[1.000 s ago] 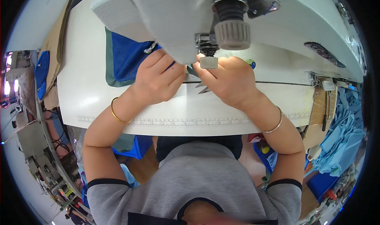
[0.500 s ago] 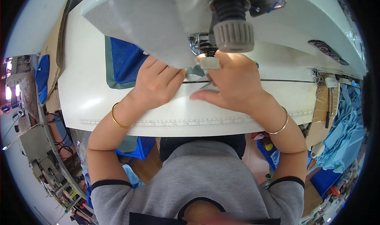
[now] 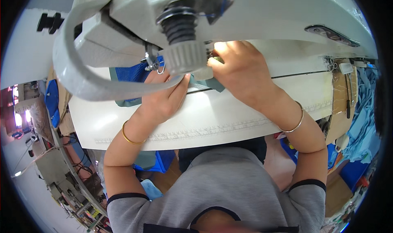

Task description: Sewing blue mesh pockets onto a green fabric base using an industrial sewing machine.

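Observation:
A piece of blue mesh fabric (image 3: 132,76) with a grey-green border lies on the white bed of a sewing machine (image 3: 135,48). My left hand (image 3: 163,100) presses on the fabric near the needle area, its fingers close together; the curved white lever and machine head hide part of them. To the right of the needle area, my right hand (image 3: 241,67) is closed, and a small yellow-green thing (image 3: 219,59) shows at its fingers, too covered to name. A grey-green strip of the fabric (image 3: 215,84) reaches out between the two hands.
A printed ruler scale (image 3: 196,129) runs along the table's front edge. Light-blue cloth pieces (image 3: 364,110) hang at the right, beside cardboard. Below the table stands a blue bin (image 3: 163,161). A metal rack with machine parts (image 3: 53,163) is at the left.
My view has shifted, and the curved lever now shows in front of my left hand. My right thumb, stretched out before, has drawn in, and that hand has moved slightly away from me.

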A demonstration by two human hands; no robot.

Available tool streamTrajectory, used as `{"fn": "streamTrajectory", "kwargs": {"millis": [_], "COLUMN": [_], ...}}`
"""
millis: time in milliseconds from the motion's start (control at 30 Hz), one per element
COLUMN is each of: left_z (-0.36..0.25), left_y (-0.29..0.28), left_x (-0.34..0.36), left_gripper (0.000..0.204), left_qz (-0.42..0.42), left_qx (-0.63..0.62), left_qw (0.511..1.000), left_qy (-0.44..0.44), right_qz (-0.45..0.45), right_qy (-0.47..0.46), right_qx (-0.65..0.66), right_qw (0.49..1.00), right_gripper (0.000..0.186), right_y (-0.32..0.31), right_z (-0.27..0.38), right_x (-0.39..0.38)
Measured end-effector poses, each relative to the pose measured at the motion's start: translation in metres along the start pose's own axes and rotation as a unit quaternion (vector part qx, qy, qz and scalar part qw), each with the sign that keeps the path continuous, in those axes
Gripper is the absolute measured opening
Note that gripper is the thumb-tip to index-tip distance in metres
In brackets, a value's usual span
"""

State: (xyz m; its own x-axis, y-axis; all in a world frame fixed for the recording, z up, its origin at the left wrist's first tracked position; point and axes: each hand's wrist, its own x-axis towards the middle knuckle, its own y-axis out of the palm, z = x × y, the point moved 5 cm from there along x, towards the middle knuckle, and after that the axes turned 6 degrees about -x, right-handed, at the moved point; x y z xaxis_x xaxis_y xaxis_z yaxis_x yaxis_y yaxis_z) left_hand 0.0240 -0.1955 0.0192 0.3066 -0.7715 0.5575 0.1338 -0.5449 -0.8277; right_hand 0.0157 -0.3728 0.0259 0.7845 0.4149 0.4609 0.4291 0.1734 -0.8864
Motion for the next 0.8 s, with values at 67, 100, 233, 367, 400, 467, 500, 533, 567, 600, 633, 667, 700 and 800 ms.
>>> {"fn": "streamTrajectory", "kwargs": {"millis": [67,100,233,367,400,467,500,533,567,600,633,667,700,800], "left_z": [0.0,0.0,0.0,-0.001,-0.001,-0.001,-0.002,-0.003,-0.003,-0.004,-0.004,-0.004,-0.004,-0.005], "left_y": [0.0,-0.001,-0.002,-0.003,-0.003,-0.004,-0.004,-0.005,-0.006,-0.006,-0.007,-0.007,-0.007,-0.006], "left_x": [0.0,0.0,0.0,0.001,0.002,0.002,0.003,0.003,0.003,0.003,0.003,0.003,0.003,0.002], "left_gripper": [0.036,0.036,0.033,0.031,0.031,0.03,0.03,0.029,0.029,0.029,0.028,0.028,0.029,0.028], "left_qz": [-0.01,-0.013,-0.008,-0.004,0.0,0.004,0.008,0.012,0.013,0.021,0.029,0.03,0.033,0.041], "left_qx": [-0.002,0.001,-0.003,0.001,0.004,0.007,0.013,0.019,0.018,0.021,0.024,0.024,0.021,0.017], "left_qw": [1.0,1.0,1.0,1.0,1.0,1.0,1.0,1.0,1.0,1.0,0.999,0.999,0.999,0.999], "left_qy": [0.0,-0.002,-0.014,0.002,0.002,0.003,0.007,0.011,0.011,0.009,0.006,0.006,0.006,0.001], "right_qz": [-0.062,-0.062,-0.016,-0.043,-0.046,-0.04,-0.04,-0.037,-0.028,-0.033,-0.027,-0.021,-0.02,-0.029], "right_qy": [-0.007,-0.003,-0.009,-0.013,-0.012,-0.037,-0.036,-0.038,-0.037,-0.037,-0.027,-0.019,-0.017,-0.005], "right_qx": [0.032,0.031,0.029,-0.001,0.004,-0.005,-0.005,-0.009,-0.015,-0.011,-0.014,-0.018,-0.017,-0.022], "right_qw": [0.998,0.998,0.999,0.999,0.999,0.998,0.999,0.999,0.999,0.999,0.999,0.999,1.0,0.999], "right_gripper": [0.015,0.015,0.008,0.007,0.007,0.006,0.006,0.006,0.006,0.006,0.006,0.007,0.007,0.008], "right_y": [-0.003,-0.003,0.001,-0.002,-0.003,-0.003,-0.003,-0.002,-0.001,-0.001,0.0,0.001,0.002,0.003], "right_z": [0.003,0.003,0.006,0.01,0.01,0.014,0.014,0.015,0.015,0.016,0.016,0.015,0.016,0.016], "right_x": [0.002,0.001,0.0,0.002,0.002,0.001,0.001,0.001,0.001,0.001,0.001,0.002,0.002,0.002]}}
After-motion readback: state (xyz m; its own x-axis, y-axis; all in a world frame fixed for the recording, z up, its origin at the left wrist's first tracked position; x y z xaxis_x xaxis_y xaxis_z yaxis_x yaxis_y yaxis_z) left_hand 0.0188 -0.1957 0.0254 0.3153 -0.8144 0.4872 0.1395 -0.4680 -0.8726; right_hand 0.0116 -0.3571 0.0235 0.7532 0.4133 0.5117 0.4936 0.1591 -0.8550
